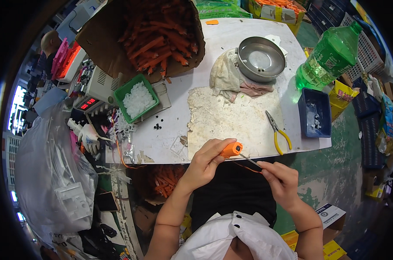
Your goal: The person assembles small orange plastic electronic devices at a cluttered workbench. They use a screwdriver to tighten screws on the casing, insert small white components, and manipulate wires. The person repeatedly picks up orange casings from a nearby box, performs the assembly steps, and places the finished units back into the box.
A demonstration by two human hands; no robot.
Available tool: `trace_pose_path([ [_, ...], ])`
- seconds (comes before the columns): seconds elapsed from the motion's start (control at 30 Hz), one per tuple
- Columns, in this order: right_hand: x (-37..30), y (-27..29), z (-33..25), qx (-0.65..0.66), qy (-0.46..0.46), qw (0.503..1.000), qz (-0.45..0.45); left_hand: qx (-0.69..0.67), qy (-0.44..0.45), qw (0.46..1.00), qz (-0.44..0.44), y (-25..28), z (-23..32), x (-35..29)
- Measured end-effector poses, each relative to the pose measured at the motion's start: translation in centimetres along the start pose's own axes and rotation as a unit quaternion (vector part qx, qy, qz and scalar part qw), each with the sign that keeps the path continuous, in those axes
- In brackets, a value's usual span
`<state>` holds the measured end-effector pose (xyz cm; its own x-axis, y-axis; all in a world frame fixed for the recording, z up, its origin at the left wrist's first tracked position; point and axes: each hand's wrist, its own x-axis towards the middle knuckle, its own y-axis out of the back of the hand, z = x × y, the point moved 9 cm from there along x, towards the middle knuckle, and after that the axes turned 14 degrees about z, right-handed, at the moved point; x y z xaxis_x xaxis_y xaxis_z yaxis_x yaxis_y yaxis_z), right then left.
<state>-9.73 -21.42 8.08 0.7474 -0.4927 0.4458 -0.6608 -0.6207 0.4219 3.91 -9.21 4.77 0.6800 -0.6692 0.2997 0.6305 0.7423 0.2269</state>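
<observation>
At the table's front edge, my left hand (206,163) is closed round an orange plastic part (232,150) with a dark round centre facing right. Between the fingertips of my right hand (281,178) is a thin metal rod-like tool (251,160). Its far end reaches up to the orange part; whether it goes inside is too small to tell. A thin reddish wire (247,168) shows just below the tool. Pliers (276,132) with yellow handles lie beyond my right hand, jaws pointing away. A worn pale board (231,117) covers the tabletop ahead of both hands.
A cardboard box (99,39) of orange parts stands far left, near a green tray (126,113) of clear pieces. Small black parts (158,126) lie loose. A metal bowl (261,58) rests by a rag (224,73). At right are a green bottle (329,54) and blue bin (314,113).
</observation>
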Motion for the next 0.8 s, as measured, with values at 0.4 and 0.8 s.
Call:
trace_pose_path([
  [0.4, 1.9, -0.4, -1.2, -0.064, 0.021, 0.997, -0.048, -0.258, 0.257, 0.929, 0.064, -1.0, -4.5, -0.3],
  [0.8, 3.0, -0.8, 1.0, -0.013, -0.147, 0.979, -0.143, -0.258, 0.280, 0.923, 0.045, -1.9, -4.3, -0.6],
])
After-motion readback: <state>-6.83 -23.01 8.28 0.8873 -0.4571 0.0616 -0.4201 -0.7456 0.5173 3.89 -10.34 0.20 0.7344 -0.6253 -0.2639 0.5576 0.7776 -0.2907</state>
